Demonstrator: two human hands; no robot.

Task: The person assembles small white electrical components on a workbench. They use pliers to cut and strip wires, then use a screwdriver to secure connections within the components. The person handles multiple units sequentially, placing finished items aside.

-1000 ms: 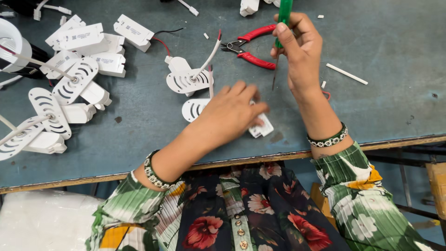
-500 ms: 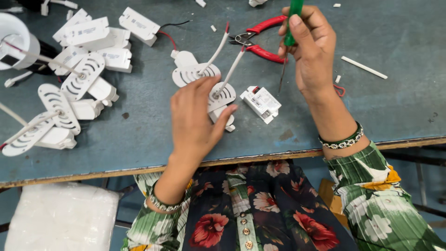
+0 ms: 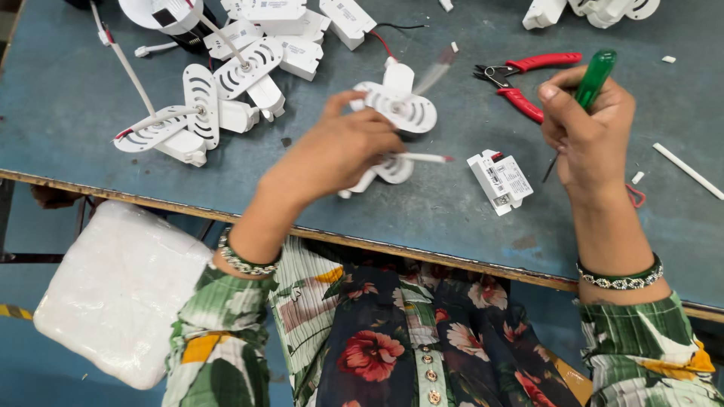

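Head view, one view only. Left hand (image 3: pixel 343 151) at frame centre, fingers curled around a white slotted disc part (image 3: pixel 386 170) with a red-tipped white lead — lifted off the blue-grey workbench (image 3: pixel 75 90) since half a second ago, when the palm lay flat over it. Just above, a second white disc part (image 3: pixel 400 105), blurred, apparently in motion. Right hand (image 3: pixel 584 132) in the upper right, closed around a green-handled screwdriver (image 3: pixel 594 75), shaft pointing down; raised as before, little moved. Between the hands, a small white rectangular driver box (image 3: pixel 501 179) lying on the bench, now uncovered and apart from both hands. Red-handled pliers (image 3: pixel 520 79) lying just left of the screwdriver hand. Upper left — a pile of finished white disc assemblies (image 3: pixel 204 98). Lower left, a white foam pad (image 3: pixel 113 290) below the bench edge. Judged from this: part picked up, screwdriver not yet applied.
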